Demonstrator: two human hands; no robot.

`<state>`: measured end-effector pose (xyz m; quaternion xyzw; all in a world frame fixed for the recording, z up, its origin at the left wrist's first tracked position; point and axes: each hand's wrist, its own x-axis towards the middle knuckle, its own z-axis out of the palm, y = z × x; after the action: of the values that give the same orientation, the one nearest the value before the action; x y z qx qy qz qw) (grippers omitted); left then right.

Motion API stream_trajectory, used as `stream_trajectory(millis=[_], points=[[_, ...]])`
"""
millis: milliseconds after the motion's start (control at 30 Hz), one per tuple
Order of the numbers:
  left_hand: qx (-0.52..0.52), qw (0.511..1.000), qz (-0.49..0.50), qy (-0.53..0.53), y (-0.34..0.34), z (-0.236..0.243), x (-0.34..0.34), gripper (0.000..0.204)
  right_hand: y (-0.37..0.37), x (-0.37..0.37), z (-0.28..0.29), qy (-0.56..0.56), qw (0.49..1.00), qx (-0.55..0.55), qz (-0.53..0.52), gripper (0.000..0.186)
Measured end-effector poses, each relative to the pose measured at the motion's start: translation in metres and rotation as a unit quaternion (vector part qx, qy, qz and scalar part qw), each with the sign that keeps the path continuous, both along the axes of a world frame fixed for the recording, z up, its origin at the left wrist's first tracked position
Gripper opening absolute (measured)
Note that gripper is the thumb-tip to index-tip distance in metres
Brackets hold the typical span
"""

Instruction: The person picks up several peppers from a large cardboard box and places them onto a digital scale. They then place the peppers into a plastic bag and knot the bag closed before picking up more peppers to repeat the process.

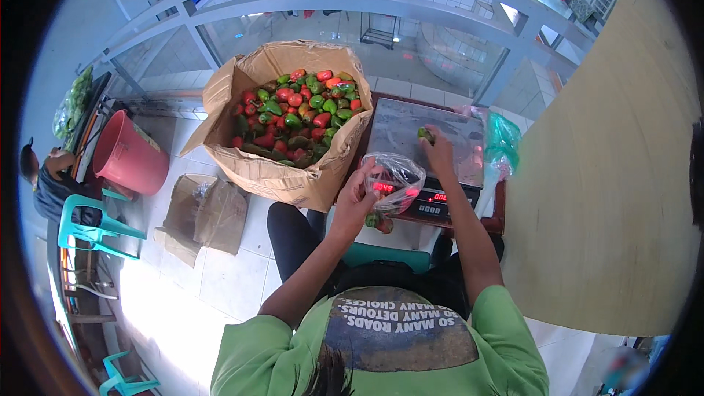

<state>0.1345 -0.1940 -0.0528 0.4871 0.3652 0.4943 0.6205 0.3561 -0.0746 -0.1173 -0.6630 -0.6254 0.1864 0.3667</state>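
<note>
My left hand is closed on the rim of a clear plastic bag, its mouth facing up. A few red and green peppers hang in the bottom of the bag, in front of the scale. Over the grey plate of a digital scale, my right hand pinches a small green pepper; whether it touches the plate I cannot tell. The scale has a lit red display, partly seen through the bag. Left of the scale stands a large open cardboard box filled with red and green peppers.
Green plastic bags lie right of the scale. A wooden panel stands close on my right. On the left are a small open carton, a red bucket, a teal chair and another person. Metal railing runs behind.
</note>
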Motion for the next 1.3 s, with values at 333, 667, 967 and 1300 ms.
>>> stream_trajectory(millis=[333,667,967,1300], points=[[0.024,1.0,-0.005,0.017,0.009,-0.005,0.019,0.057,-0.101,-0.023,0.105,0.101,0.961,0.008,0.258,0.027],[-0.022,0.999,0.021,0.035,0.011,-0.002,0.004,0.049,-0.108,-0.062,0.082,0.022,0.955,0.004,0.297,0.027],[0.032,0.999,-0.003,-0.001,0.002,0.001,0.014,0.055,-0.114,-0.067,0.064,0.096,0.944,-0.091,0.302,0.023],[0.192,0.929,0.18,0.259,0.003,0.008,-0.007,0.04,-0.131,-0.045,0.105,-0.178,0.934,0.094,0.294,0.016]])
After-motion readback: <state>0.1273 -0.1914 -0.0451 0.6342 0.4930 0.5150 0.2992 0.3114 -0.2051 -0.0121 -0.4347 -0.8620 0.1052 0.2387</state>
